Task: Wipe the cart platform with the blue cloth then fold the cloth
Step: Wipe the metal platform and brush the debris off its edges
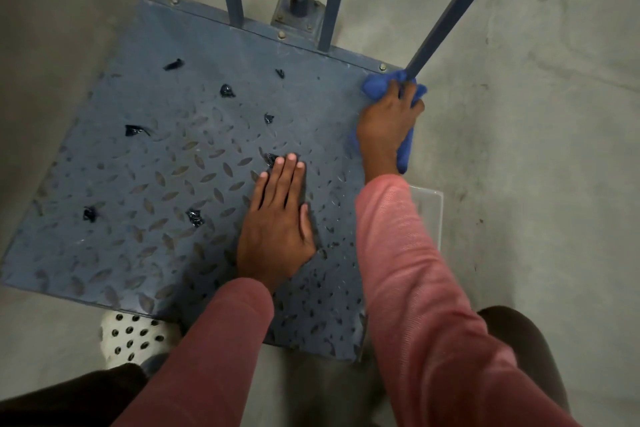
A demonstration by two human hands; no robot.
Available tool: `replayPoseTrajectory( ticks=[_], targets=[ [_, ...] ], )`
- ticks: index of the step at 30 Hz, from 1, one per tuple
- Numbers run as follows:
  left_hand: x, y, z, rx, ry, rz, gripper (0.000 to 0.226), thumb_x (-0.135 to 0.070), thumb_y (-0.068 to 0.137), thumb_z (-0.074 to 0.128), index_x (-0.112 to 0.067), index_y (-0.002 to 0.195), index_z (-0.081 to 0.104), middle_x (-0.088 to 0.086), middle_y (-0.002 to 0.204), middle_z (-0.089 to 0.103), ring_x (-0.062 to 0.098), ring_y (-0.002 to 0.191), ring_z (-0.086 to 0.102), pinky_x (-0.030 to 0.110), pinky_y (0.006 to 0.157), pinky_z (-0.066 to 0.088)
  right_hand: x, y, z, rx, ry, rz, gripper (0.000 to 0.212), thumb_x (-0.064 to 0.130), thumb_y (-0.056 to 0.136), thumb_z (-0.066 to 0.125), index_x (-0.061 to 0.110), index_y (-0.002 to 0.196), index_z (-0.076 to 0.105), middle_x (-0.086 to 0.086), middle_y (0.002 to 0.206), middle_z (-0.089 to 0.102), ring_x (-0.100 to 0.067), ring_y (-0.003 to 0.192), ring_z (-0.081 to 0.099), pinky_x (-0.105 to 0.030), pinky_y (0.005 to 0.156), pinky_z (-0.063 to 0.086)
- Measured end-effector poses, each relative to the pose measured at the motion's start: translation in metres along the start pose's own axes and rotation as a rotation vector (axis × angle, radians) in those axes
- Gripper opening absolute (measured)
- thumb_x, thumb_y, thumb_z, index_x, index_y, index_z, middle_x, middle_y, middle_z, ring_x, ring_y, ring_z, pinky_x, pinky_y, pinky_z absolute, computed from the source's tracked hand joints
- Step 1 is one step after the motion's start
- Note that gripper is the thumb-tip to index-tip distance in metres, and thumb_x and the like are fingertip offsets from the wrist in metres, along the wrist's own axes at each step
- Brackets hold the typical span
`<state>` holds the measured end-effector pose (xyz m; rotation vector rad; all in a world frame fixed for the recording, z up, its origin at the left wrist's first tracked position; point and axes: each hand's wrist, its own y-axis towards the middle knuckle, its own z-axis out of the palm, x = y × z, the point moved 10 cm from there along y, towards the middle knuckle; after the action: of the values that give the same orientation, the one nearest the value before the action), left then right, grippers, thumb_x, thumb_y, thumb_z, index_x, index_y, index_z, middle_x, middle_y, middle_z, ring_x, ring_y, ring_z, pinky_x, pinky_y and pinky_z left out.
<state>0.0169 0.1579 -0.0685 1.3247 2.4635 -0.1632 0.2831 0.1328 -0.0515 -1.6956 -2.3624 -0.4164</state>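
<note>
Head view. Lower left: a white perforated shoe [133, 340] on the concrete floor [536, 149], at the near edge of the cart platform [138, 166], a blue tread-plate deck dotted with black scraps [136, 130]. Centre: the left hand [277, 222] lies flat on the deck, fingers straight and together, holding nothing. Centre right: the right hand [388, 125] presses down with fingers curled over the bunched blue cloth [377, 85] at the platform's far right corner, against the foot of a blue upright bar [460, 7].
</note>
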Motion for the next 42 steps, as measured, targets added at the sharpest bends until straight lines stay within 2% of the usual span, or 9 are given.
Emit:
replayPoseTrajectory(
  ticks=[10,14,16,19,23,28,33,37,42],
  targets=[
    [-0.001,0.000,-0.003,-0.014,-0.027,-0.005,0.066,-0.026,0.105,0.037,-0.008,0.167,0.022,0.008,0.176,0.017,0.022,0.164,0.011,0.048,0.132,0.016,0.034,-0.053,0.012,0.189,0.165,-0.611,0.052,0.012,0.097,0.045,0.023,0.147,0.046,-0.006,0.156,0.039,-0.038,0.146,0.027,-0.047,0.122,0.020],
    [0.001,0.001,0.000,-0.006,-0.017,-0.003,0.068,-0.027,0.103,0.036,-0.008,0.167,0.022,0.008,0.176,0.016,0.022,0.164,0.011,0.049,0.132,0.016,-0.023,-0.081,-0.032,-0.053,-0.021,-0.294,0.048,0.048,0.099,0.050,0.026,0.142,0.050,-0.012,0.139,0.050,-0.034,0.124,0.047,-0.046,0.102,0.039],
    [0.000,0.001,0.002,0.001,-0.007,-0.002,0.068,-0.027,0.103,0.036,-0.007,0.167,0.022,0.009,0.176,0.016,0.022,0.164,0.011,0.049,0.131,0.018,-0.023,-0.094,-0.034,-0.086,-0.090,-0.186,0.049,0.046,0.096,0.054,0.019,0.136,0.057,-0.014,0.126,0.058,-0.036,0.109,0.053,-0.046,0.093,0.043],
    [0.000,0.001,0.001,-0.005,-0.010,0.001,0.067,-0.026,0.103,0.036,-0.007,0.167,0.022,0.009,0.176,0.017,0.022,0.164,0.012,0.049,0.131,0.018,-0.011,-0.092,-0.006,0.041,-0.128,-0.081,0.049,0.031,0.098,0.050,0.011,0.143,0.048,-0.022,0.144,0.048,-0.045,0.125,0.045,-0.050,0.110,0.033],
    [-0.001,0.000,-0.001,-0.030,-0.019,-0.006,0.067,-0.025,0.103,0.039,-0.008,0.166,0.023,0.008,0.175,0.018,0.021,0.163,0.012,0.048,0.132,0.017,0.009,-0.046,0.019,0.126,0.062,-0.224,0.060,0.000,0.084,0.046,0.016,0.142,0.049,-0.011,0.158,0.035,-0.039,0.148,0.024,-0.043,0.124,0.014],
    [0.000,0.000,0.000,-0.032,0.008,0.005,0.067,-0.026,0.104,0.038,-0.009,0.167,0.021,0.007,0.176,0.016,0.021,0.164,0.011,0.047,0.132,0.017,0.052,-0.002,0.034,0.342,0.201,-0.529,0.060,-0.001,0.087,0.039,0.020,0.142,0.052,-0.006,0.156,0.039,-0.034,0.149,0.023,-0.043,0.123,0.016],
    [0.000,-0.001,-0.001,-0.018,0.017,0.005,0.067,-0.026,0.104,0.037,-0.009,0.167,0.020,0.007,0.176,0.015,0.021,0.164,0.010,0.047,0.132,0.016,-0.025,-0.003,0.012,0.148,0.214,-0.340,0.051,0.000,0.094,0.038,0.004,0.144,0.048,-0.017,0.150,0.045,-0.034,0.144,0.035,-0.043,0.121,0.027],
    [0.000,0.000,0.000,-0.016,0.017,-0.008,0.068,-0.026,0.104,0.039,-0.008,0.167,0.022,0.007,0.176,0.016,0.021,0.164,0.010,0.047,0.132,0.015,0.018,0.003,0.025,0.192,0.154,-0.185,0.054,0.004,0.092,0.045,0.009,0.145,0.045,-0.018,0.151,0.041,-0.035,0.144,0.033,-0.044,0.119,0.026],
    [-0.001,0.001,0.000,-0.021,0.004,-0.008,0.068,-0.025,0.103,0.040,-0.007,0.166,0.025,0.008,0.175,0.018,0.022,0.163,0.013,0.048,0.131,0.017,0.091,-0.034,0.044,0.322,0.283,-0.517,0.060,-0.002,0.081,0.041,0.010,0.138,0.057,-0.017,0.147,0.050,-0.035,0.141,0.040,-0.040,0.116,0.029]
  ],
)
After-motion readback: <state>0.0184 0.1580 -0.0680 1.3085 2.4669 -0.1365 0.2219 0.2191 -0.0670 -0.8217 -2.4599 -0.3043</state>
